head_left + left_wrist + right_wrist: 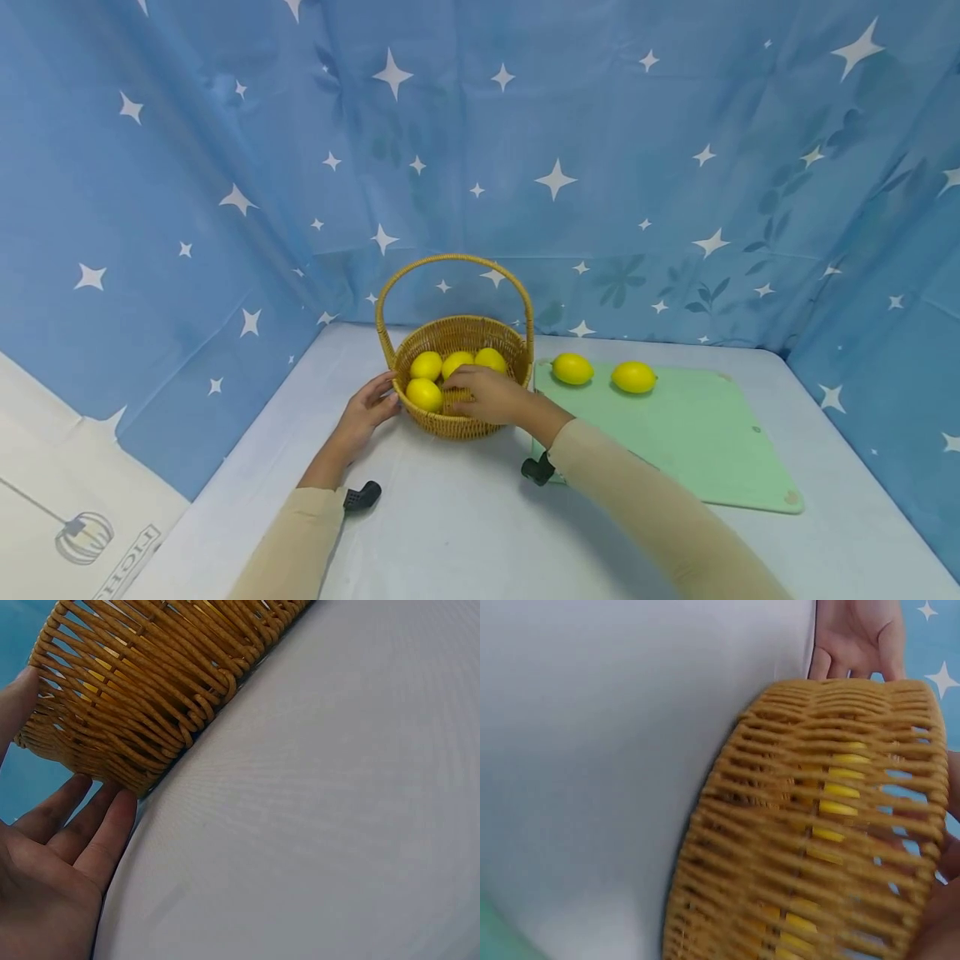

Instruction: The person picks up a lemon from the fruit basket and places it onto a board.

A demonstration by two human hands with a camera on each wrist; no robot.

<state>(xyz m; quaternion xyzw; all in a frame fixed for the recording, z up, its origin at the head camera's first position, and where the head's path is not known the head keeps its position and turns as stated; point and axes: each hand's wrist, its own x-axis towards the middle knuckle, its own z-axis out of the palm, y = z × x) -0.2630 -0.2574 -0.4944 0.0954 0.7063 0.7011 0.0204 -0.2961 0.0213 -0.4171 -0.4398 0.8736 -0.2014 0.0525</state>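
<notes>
A woven wicker basket [459,428] with a tall hoop handle stands on the white table and holds several yellow lemons [425,365]. My left hand [367,410] lies against the basket's left wall, fingers [97,825] straight and touching the weave [135,697]. My right hand [487,393] reaches over the front rim into the basket, beside the nearest lemon [423,394]. Its fingers are hidden inside, so a grip cannot be made out. The right wrist view shows the basket wall [802,825] close up, yellow showing through the gaps, and my left hand [859,637] beyond it.
A pale green mat [697,442] lies right of the basket with two lemons [573,368] [634,377] at its far edge. Blue star-printed cloth [555,179] hangs behind and at both sides. The white table [450,533] stretches toward me.
</notes>
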